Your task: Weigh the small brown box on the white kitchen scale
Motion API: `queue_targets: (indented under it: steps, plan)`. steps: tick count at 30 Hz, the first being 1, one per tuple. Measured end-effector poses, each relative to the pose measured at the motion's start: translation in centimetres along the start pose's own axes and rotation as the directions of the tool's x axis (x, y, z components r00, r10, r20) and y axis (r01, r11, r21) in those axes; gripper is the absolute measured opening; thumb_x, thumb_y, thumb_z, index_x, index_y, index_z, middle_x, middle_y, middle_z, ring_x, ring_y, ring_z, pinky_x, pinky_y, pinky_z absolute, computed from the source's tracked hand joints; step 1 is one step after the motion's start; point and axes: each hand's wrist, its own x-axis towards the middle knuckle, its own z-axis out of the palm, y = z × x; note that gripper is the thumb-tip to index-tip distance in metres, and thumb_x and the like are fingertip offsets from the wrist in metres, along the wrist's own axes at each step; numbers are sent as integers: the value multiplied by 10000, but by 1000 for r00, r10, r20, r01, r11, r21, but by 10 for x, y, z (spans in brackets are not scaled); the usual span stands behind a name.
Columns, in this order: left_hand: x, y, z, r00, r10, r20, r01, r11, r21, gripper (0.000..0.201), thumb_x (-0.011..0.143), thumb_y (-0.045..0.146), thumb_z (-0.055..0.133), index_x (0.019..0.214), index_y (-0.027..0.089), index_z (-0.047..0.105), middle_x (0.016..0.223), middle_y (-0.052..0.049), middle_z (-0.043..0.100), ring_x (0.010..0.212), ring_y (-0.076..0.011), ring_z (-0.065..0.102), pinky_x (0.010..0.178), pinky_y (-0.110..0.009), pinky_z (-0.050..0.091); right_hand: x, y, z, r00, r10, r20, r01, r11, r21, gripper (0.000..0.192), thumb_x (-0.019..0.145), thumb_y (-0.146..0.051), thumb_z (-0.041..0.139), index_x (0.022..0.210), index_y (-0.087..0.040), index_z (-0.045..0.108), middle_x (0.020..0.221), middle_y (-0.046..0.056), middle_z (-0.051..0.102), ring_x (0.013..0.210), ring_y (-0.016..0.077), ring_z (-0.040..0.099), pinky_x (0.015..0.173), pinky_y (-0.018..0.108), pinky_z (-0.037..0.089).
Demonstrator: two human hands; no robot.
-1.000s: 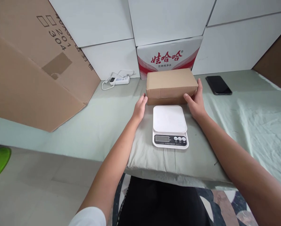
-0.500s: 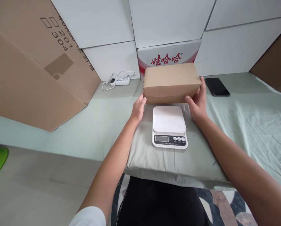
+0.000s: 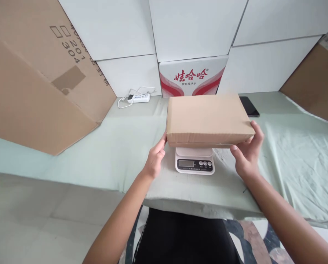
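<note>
A closed brown cardboard box [image 3: 208, 115] is held between my two hands, over the white kitchen scale [image 3: 195, 167]. My left hand [image 3: 155, 157] grips the box's left end near its front corner. At the front right corner my right hand [image 3: 248, 150] has its thumb along the front and its fingers round the end. The box hides most of the scale's platform; the display and buttons show in front of it. Whether the box touches the platform I cannot tell.
A power strip with a white cable [image 3: 138, 97] lies at the back left of the cloth-covered table [image 3: 106, 161]. Behind the box are a phone [image 3: 249, 106] and a white-and-red printed carton [image 3: 193, 79]. Large cardboard panels [image 3: 37, 84] stand at both sides, white panels [image 3: 191, 29] at the back.
Both hands have brought the cardboard box nearer to me, from behind the scale to above it. It now covers most of the platform, and more of the printed carton shows behind.
</note>
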Motion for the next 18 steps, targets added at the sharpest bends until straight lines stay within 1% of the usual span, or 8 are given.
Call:
queue_targets:
  steps: [3, 6, 10, 12, 15, 18]
  plan:
    - [-4, -2, 1, 999, -39, -37, 38, 999, -20, 680, 1095, 479, 501, 1747, 284, 496, 1866, -19, 428, 1784, -324, 322, 1484, -503, 294, -4, 1, 2, 999, 48, 5, -48, 999, 4, 917, 870, -652, 879, 1643, -473, 420, 1564, 93, 626, 1349, 345, 700, 1111, 579, 647]
    - [-8, -4, 1, 995, -73, -63, 70, 997, -41, 679, 1086, 499, 520, 1728, 278, 528, 1857, -26, 442, 1780, -334, 327, 1482, -504, 302, -6, 3, 2, 997, 75, 16, -75, 997, 7, 885, 874, -616, 888, 1624, -460, 444, 1471, 84, 669, 1273, 314, 720, 1056, 521, 660]
    - [-11, -4, -1, 994, -92, -66, 89, 995, -53, 689, 1077, 521, 546, 1721, 275, 540, 1846, -37, 459, 1772, -341, 345, 1481, -511, 305, -6, 2, 0, 997, 78, 16, -78, 997, 19, 800, 902, -569, 871, 1597, -470, 487, 1466, 80, 671, 1220, 311, 724, 952, 490, 670]
    - [-10, -3, -2, 993, -101, -65, 98, 994, -49, 700, 1077, 543, 549, 1720, 265, 541, 1839, -53, 471, 1761, -344, 374, 1479, -524, 308, -6, 1, -1, 997, 74, 16, -74, 997, 15, 779, 909, -560, 863, 1593, -474, 499, 1466, 76, 672, 1219, 317, 727, 934, 490, 671]
    - [-9, -1, -2, 994, -88, -72, 86, 996, -26, 719, 1089, 599, 540, 1727, 267, 529, 1849, -65, 453, 1761, -350, 375, 1481, -533, 295, -4, 1, -2, 998, 67, 14, -67, 998, 3, 768, 911, -563, 854, 1594, -472, 515, 1498, 76, 668, 1295, 338, 719, 991, 522, 671]
    - [-10, -1, 1, 993, -57, -108, 56, 998, -17, 746, 1117, 674, 468, 1761, 297, 466, 1893, -44, 366, 1795, -336, 289, 1496, -524, 246, -4, 0, -2, 998, 64, -9, -64, 998, 0, 751, 924, -557, 833, 1601, -486, 518, 1576, 72, 644, 1434, 368, 672, 1103, 598, 645]
